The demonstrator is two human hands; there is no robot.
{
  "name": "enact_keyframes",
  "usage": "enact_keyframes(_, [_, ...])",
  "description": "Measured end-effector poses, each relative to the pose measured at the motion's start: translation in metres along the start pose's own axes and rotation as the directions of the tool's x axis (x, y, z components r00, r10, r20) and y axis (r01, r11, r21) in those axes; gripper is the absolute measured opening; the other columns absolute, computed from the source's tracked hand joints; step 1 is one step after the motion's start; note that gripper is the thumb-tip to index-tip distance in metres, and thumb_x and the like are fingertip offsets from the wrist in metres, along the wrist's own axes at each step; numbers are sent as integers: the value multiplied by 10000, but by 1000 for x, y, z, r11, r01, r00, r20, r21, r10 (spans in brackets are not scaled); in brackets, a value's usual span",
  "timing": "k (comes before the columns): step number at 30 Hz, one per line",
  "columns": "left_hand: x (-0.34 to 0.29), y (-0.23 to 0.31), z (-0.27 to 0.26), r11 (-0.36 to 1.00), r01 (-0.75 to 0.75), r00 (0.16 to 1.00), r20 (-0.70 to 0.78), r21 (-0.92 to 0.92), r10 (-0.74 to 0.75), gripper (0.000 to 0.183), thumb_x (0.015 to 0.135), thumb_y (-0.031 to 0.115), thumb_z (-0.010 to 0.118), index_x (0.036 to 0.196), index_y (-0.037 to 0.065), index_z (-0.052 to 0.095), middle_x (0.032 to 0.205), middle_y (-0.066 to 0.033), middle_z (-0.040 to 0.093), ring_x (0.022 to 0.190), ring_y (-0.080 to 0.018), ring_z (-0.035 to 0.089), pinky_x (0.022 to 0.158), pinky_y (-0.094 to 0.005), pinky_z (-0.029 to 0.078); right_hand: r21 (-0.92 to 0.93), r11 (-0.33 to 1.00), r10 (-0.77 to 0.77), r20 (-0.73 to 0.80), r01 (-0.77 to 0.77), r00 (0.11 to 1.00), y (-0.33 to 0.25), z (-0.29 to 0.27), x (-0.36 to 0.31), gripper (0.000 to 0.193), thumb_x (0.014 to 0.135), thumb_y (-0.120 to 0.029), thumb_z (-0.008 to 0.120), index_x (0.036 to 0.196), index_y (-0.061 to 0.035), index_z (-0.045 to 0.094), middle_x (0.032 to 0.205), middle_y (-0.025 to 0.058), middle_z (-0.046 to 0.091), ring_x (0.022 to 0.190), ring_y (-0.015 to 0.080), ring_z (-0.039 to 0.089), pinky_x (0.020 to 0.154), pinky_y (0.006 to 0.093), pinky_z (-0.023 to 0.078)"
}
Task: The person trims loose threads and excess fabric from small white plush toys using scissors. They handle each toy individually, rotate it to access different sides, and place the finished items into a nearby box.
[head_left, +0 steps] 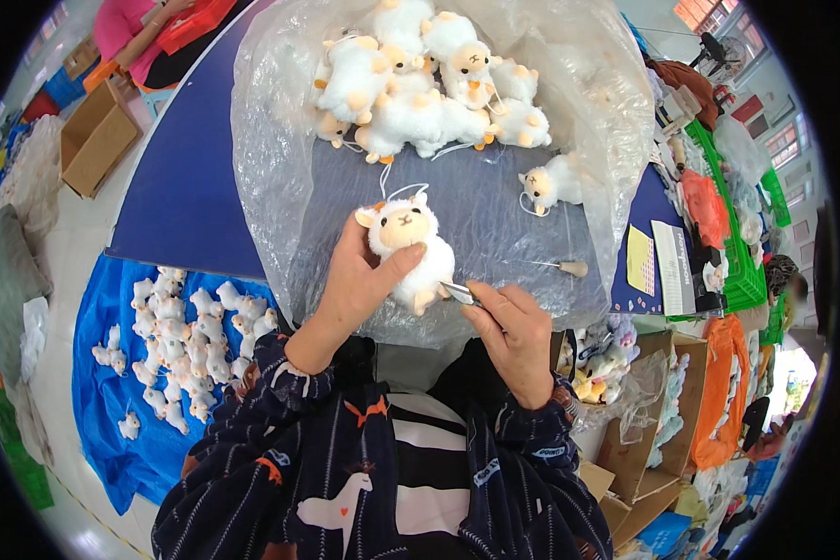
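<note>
Left hand (353,285) gripping a plush sheep (431,271), right hand (515,338) holding a metal tool (459,293) at its side

Both hands are working above the near part of a blue counter (182,177), which clear plastic sheeting (275,121) is partly covering. The left one is clasping the white toy face up, its thumb pressing across the chest. The right one is pinching the slim tool between thumb and fingers, its tip meeting the lower body's fleece; the tool's exact kind is staying hard to tell. Beyond them, a heap of similar plush sheep (406,121) is lying on the plastic, and a lone plush sheep (558,180) is resting apart on the right. Nearer than that one, a wooden-handled awl (573,269) is lying. To the left, a blue tarpaulin (105,420) is bearing many small white plush toys (171,322).
</note>
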State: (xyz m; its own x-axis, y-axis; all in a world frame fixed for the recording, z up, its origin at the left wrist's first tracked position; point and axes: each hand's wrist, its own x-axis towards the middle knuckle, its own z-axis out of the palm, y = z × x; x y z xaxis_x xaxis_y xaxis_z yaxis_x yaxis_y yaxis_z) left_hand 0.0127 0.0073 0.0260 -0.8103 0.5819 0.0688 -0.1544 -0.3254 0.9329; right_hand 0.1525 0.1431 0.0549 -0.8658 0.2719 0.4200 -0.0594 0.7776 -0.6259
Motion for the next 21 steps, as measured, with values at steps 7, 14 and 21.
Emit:
enact_keyframes(7, [-3, -5, -6, 975, -120, 990, 92, 189, 104, 611, 740, 101, 684, 1245, -30, 368, 1115, -102, 515, 999, -173, 530, 874, -312, 428, 605, 744, 400, -64, -284, 914, 11, 15, -9, 259, 755, -77, 679, 984, -4, 583, 634, -61, 446, 568, 30, 388, 489, 202, 311])
enact_keyframes(14, [-11, -3, -7, 973, -108, 962, 269, 202, 51, 665, 707, 49, 700, 1269, -30, 353, 1156, -106, 506, 1056, -173, 509, 908, -304, 406, 665, 682, 319, 105, -305, 942, 12, 25, 1, 521, 705, -105, 719, 1162, -12, 486, 1068, 68, 556, 791, 46, 493, 659, 170, 408])
enact_keyframes(21, [10, 35, 18, 784, -167, 905, 408, 597, -118, 530, 740, 179, 703, 1181, -18, 485, 1060, -127, 568, 938, -169, 553, 842, -289, 427, 832, 320, 442, 292, -453, 848, 14, 20, -6, 415, 789, -154, 628, 1152, -16, 481, 893, 47, 580, 593, 40, 486, 473, 185, 366])
